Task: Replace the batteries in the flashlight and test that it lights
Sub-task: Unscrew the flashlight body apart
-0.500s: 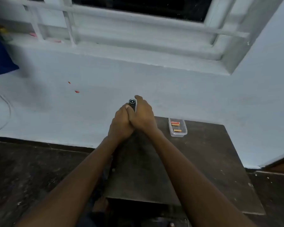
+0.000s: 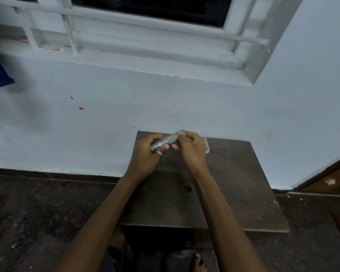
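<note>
A small grey metal flashlight point(image 2: 166, 141) lies crosswise between both hands above the far edge of the dark wooden table point(image 2: 234, 183). My left hand point(image 2: 145, 156), with a ring on one finger, grips its lower left end. My right hand point(image 2: 191, 149) pinches its upper right end with the fingertips. The clear plastic battery box point(image 2: 206, 147) is mostly hidden behind my right hand; only its right rim shows, and its contents are out of sight.
The table stands against a pale blue wall point(image 2: 185, 107) under a white window frame point(image 2: 145, 36). Dark speckled floor point(image 2: 37, 213) lies to the left. A wooden door edge point(image 2: 326, 179) is at the right. My bare feet point(image 2: 199, 262) show below the table.
The flashlight pointed away from me, wrapped in both hands; now it is turned sideways with a hand on each end. My right hand now covers the battery box.
</note>
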The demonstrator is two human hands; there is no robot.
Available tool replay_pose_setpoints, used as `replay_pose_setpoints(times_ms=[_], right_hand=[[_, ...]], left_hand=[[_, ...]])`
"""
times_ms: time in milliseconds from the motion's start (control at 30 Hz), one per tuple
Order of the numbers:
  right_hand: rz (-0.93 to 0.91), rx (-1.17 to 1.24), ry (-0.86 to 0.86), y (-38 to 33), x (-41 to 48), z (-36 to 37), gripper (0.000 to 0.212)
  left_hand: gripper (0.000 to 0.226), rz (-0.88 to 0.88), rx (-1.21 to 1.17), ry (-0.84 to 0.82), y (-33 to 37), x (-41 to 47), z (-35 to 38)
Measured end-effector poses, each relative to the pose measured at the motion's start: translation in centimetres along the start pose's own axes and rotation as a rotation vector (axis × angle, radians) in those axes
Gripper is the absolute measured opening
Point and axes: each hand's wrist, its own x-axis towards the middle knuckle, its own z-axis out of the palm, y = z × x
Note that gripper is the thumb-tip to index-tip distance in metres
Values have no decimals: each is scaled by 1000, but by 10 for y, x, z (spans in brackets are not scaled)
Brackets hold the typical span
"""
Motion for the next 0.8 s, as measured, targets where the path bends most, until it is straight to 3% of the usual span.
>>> replay_pose_setpoints(times_ms=[100, 200, 467, 800], right_hand=[[33, 150, 42, 14, -20, -33, 24], [103, 215, 79, 30, -34, -62, 21], [162, 17, 166, 48, -39, -94, 43], [135, -78, 131, 47, -24, -88, 47]], left_hand=[[31, -203, -231, -49, 6, -23, 18], [32, -286, -383, -64, 10, -35, 35], [30, -485, -625, -43, 14, -41, 62], [27, -483, -534, 22, 11, -32, 63]])
